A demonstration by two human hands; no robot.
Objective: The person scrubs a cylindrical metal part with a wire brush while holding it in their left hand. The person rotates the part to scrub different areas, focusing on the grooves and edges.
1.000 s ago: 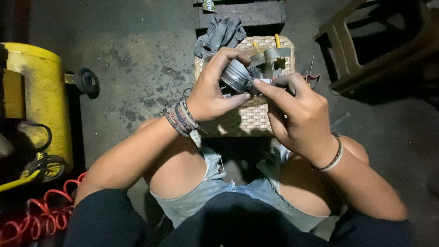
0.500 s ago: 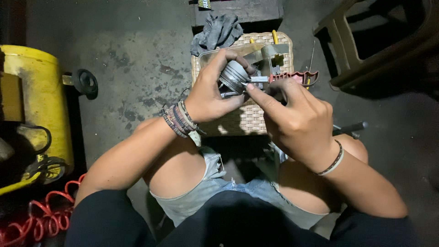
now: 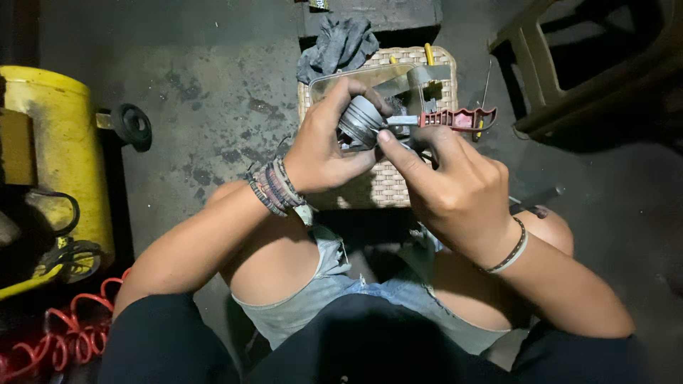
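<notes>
My left hand (image 3: pixel 324 153) is wrapped around a grey metal piston (image 3: pixel 361 122), fingers curled over its crown and thumb under it, so the part sits firmly clamped just above my knees. My right hand (image 3: pixel 455 192) comes in from the other side, closed on a red-handled tool (image 3: pixel 455 118) whose bright metal tip meets the side of the piston near the ring grooves; my index fingertip presses against the skirt just below that tip. Whether a ring is on, off or half lifted I cannot tell, as my fingers cover most of the grooves. My judgement is that the work on the piston is in its middle: the part is free in my grip and the tool is engaged, but nothing lies finished apart from it.

Directly beneath the grip stands a woven wicker stool (image 3: pixel 388 186), with a clear plastic tray (image 3: pixel 388 77) and a few small yellow-handled tools on top, just beyond my knuckles. Past the stool, a crumpled grey rag (image 3: pixel 341 44) hangs over its far edge against a dark block. Off to the right of my right hand, a plastic stool (image 3: pixel 541 64) stands on the stained concrete. Well off to the left of my left hand sit a yellow tank (image 3: pixel 60 149) with a small black wheel, and a coiled red hose (image 3: pixel 64 334) lower down beside my leg.
</notes>
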